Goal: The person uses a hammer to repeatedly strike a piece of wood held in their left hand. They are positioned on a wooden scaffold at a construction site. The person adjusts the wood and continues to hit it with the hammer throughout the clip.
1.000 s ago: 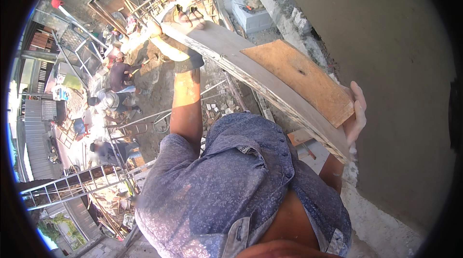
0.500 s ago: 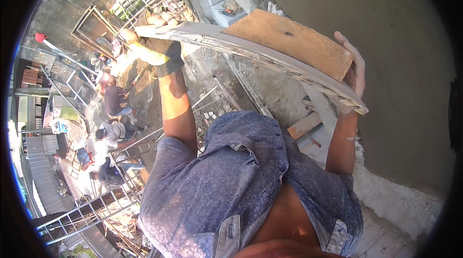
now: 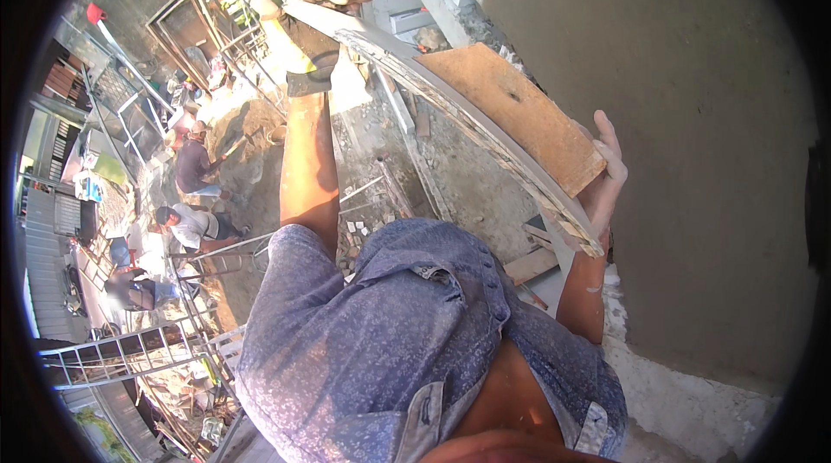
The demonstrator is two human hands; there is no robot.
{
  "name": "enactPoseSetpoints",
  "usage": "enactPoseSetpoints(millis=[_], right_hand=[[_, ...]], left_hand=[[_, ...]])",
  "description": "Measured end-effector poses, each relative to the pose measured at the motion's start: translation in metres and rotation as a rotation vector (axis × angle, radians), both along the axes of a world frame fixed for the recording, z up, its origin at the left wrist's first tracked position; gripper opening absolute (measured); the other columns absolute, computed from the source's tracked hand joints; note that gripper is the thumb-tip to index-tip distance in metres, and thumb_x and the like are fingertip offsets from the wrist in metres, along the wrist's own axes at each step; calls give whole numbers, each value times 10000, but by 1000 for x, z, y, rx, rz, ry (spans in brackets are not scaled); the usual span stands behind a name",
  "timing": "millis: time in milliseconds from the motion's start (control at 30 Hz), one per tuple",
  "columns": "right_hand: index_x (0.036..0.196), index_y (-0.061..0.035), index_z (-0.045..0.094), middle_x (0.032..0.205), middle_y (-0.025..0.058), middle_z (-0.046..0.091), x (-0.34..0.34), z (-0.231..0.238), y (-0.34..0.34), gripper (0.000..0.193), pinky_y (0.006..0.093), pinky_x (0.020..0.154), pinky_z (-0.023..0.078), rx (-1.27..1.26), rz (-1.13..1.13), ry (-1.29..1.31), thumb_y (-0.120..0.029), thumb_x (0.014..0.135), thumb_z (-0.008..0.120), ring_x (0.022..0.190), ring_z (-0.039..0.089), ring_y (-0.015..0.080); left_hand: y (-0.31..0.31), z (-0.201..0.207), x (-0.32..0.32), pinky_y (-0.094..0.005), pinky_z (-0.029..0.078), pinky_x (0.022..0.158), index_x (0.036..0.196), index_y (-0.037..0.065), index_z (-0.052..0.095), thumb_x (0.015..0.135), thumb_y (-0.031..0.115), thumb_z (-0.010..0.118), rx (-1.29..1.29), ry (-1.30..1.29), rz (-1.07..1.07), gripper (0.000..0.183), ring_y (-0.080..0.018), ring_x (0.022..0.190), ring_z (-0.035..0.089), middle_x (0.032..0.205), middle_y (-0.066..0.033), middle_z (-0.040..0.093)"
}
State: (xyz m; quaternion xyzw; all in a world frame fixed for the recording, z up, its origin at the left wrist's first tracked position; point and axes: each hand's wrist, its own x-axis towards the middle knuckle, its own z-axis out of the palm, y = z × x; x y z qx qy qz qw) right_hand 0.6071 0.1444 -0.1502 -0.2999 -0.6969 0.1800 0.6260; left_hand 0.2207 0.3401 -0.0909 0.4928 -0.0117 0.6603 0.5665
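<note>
A long, weathered wooden plank (image 3: 472,121) spans between my two hands, held at a slant with its right end lower and nearer to me. Against its far side sits a shorter brown board (image 3: 515,108); whether the two are fastened together, I cannot tell. My left hand (image 3: 303,26), in a worn glove with a yellow patch, is closed round the plank's far left end. At the opposite end, my bare right hand (image 3: 610,170) grips from behind, fingers partly up beside the brown board and the palm hidden behind the wood.
A smooth grey-brown plastered surface (image 3: 692,160) fills the right side, with a rough pale ledge (image 3: 692,407) below it. Far down on the left, several people work on the ground near a metal ladder-like frame (image 3: 130,359). Scaffold bars (image 3: 234,247) stand left of my body.
The plank has tilted more steeply: its right end has come down and to the left with my right hand, its left end up and to the right. The whole view has shifted.
</note>
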Motion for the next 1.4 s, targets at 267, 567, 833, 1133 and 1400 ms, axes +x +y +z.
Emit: enactPoseSetpoints(millis=[267,567,833,1133,1400], right_hand=[[1351,27,515,1436,182,531,-21,44,-55,407,434,1180,345,-158,151,130,-202,1016,479,1362,474,285],[1426,-26,367,1440,220,458,-36,33,-46,632,463,1160,338,-194,93,-15,-314,923,619,1374,444,306],[1516,-36,152,1499,246,293,-92,-17,-5,1028,484,1104,408,-195,49,-136,-278,809,857,1362,416,361],[1291,18,507,1325,175,445,-128,136,2,751,392,1010,489,-147,-130,-170,-327,750,898,1214,535,285],[1310,-13,513,1358,141,426,-135,155,-6,733,332,951,552,-93,-131,-220,-322,769,898,1167,589,218]], left_hand=[[3,20,-17,-422,510,706,938,-28,655,950,704,434,86,75,-306,765,-350,743,596,812,-232,639],[7,27,31,-324,418,541,815,88,594,980,650,413,-393,-52,278,612,-234,564,506,671,-81,560],[120,-34,18,-378,490,617,945,100,603,970,639,444,-648,56,496,563,-256,653,572,739,-62,598],[185,-63,32,-407,526,930,1240,47,626,1013,641,348,-640,76,156,694,-297,1073,666,1189,-151,711],[169,-49,2,-505,466,1033,1349,40,554,999,681,320,-211,-298,-950,767,-358,1198,596,1335,-168,626]])
